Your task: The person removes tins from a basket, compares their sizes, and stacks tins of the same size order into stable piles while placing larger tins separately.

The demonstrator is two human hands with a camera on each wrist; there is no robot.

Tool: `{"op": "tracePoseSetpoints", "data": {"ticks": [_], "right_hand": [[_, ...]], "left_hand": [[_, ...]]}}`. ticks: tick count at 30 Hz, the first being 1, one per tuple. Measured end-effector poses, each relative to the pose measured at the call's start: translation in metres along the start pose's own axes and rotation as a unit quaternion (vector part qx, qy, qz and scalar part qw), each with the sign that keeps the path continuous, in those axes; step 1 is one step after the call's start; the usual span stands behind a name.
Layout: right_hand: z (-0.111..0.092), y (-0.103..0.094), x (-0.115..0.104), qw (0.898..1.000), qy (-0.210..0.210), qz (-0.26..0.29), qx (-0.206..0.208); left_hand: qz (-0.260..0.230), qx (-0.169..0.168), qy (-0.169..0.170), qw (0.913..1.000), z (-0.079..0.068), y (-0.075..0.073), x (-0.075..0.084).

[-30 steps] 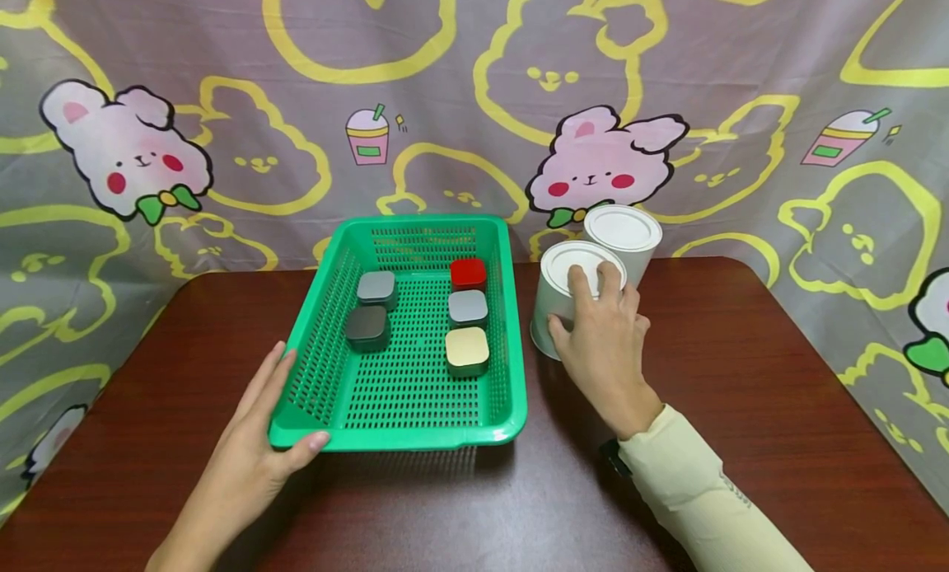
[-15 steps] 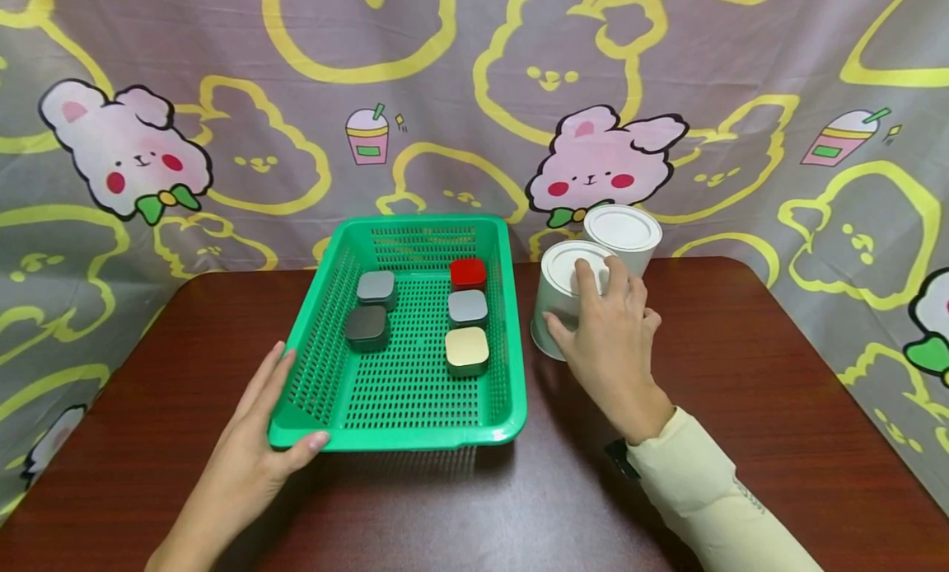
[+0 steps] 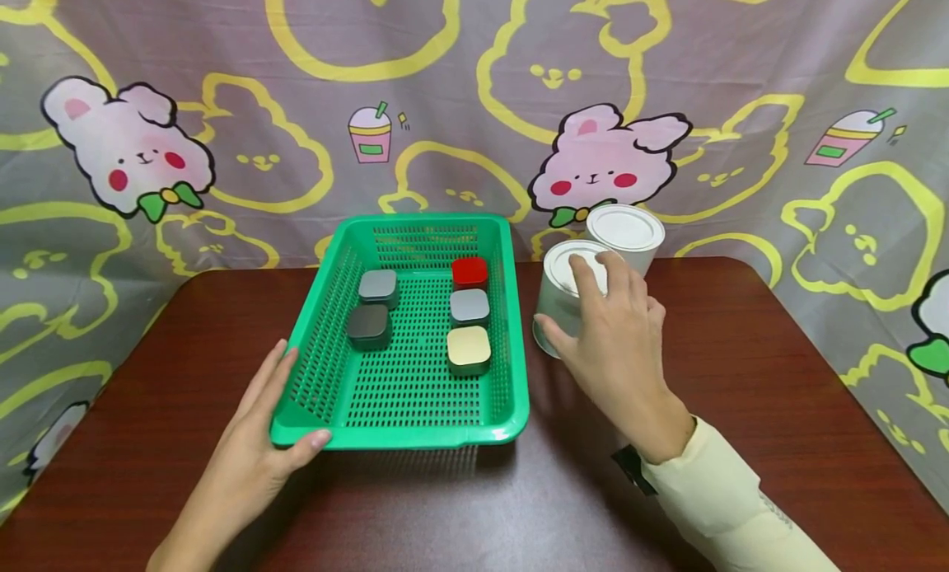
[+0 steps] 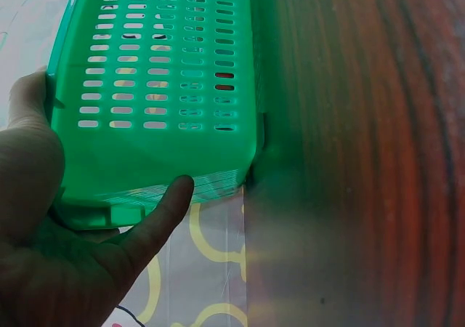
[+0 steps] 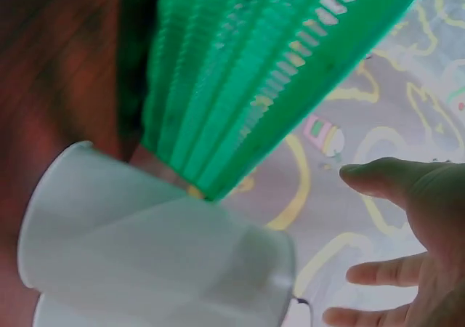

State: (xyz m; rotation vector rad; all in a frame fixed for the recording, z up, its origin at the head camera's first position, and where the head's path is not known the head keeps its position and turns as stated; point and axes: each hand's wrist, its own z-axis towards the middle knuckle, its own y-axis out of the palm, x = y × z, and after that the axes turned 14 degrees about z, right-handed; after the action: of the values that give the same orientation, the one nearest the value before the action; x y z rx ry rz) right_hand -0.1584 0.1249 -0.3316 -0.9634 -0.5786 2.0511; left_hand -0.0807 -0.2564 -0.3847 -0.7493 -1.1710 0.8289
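Observation:
A green plastic basket (image 3: 401, 437) holds several small square-lidded boxes. On its right side are a red one (image 3: 469, 271), a grey one (image 3: 469, 307) and a cream one (image 3: 468, 348); the left side has a grey one (image 3: 378, 286) and a dark one (image 3: 369, 325). My left hand (image 3: 248, 457) grips the near left corner, thumb over the front rim and fingers along the side wall (image 4: 163, 221). My right hand (image 3: 623, 341) hovers by the front white can (image 3: 558, 308), with fingers spread and holding nothing; the right wrist view shows a gap between fingers and can (image 5: 160, 232).
A second white can (image 3: 626, 228) stands just behind the first, near the back edge of the brown wooden table (image 3: 749, 407). Behind the table hangs a patterned cloth (image 3: 460, 102) with cartoon rabbits. The basket stands left of the cans.
My right hand has drawn back from the front can, toward me and slightly right, its fingers spreading. Both cans, the basket and my left hand stay in place.

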Motion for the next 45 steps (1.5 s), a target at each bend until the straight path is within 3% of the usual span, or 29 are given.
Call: {"op": "tracePoseSetpoints", "data": {"ticks": [5, 10, 15, 18, 24, 29, 33, 36, 39, 45], "right_hand": [[0.003, -0.006, -0.009, 0.995, -0.032, 0.090, -0.018], [0.006, -0.009, -0.017, 0.978, -0.014, 0.192, -0.084], [0.011, -0.007, -0.019, 0.960, -0.014, 0.242, -0.140], [0.016, -0.002, -0.020, 0.946, -0.019, 0.277, -0.167], [0.025, 0.011, -0.022, 0.911, 0.016, 0.333, -0.243], [0.036, 0.025, -0.021, 0.870, 0.005, 0.388, -0.304], [0.048, 0.036, -0.019, 0.845, -0.020, 0.396, -0.359], [0.058, 0.042, -0.018, 0.832, -0.027, 0.385, -0.398], [0.066, 0.047, -0.019, 0.823, -0.027, 0.364, -0.435], [0.077, 0.059, -0.020, 0.818, -0.040, 0.311, -0.482]], "left_hand": [[-0.002, 0.004, 0.002, 1.0000, 0.000, 0.000, 0.000], [-0.006, 0.004, 0.002, 1.0000, 0.000, 0.000, 0.000], [-0.006, 0.006, 0.003, 1.0000, 0.000, 0.000, 0.000], [-0.006, 0.008, 0.004, 0.9999, 0.000, 0.000, 0.001], [-0.006, 0.008, 0.002, 0.9999, 0.000, -0.001, 0.002], [-0.006, 0.006, 0.000, 1.0000, 0.000, -0.002, 0.002], [-0.005, 0.005, -0.002, 1.0000, 0.000, -0.002, 0.002], [-0.006, 0.003, -0.003, 1.0000, -0.001, -0.002, 0.002], [-0.006, 0.002, -0.004, 1.0000, -0.001, -0.002, 0.002], [-0.004, 0.003, -0.001, 1.0000, 0.000, -0.002, 0.003]]}}
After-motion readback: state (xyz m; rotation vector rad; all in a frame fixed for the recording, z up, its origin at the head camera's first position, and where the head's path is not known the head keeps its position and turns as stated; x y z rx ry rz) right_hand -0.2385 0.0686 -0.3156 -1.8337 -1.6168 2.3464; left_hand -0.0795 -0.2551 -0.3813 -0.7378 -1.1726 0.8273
